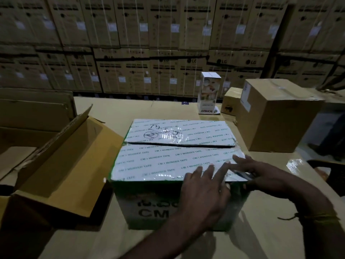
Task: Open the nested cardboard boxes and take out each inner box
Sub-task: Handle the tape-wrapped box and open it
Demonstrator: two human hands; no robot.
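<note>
Straight fingers (209,171) of both hands flat on taped box (168,157), open carton (61,165) beside.

Two hands, left (202,186) and right (261,171). On the table (115,107): one white taped box (168,156), one open brown box (61,165), one sealed brown box (276,116) with one smaller brown box (230,101) behind, and one upright white carton (209,92). Stacked cartons (149,34) along the wall, too many to count.

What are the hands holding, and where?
Both hands are at the taped box's near right top edge. The left hand lies flat; the right hand may hold something, unclear.
</note>
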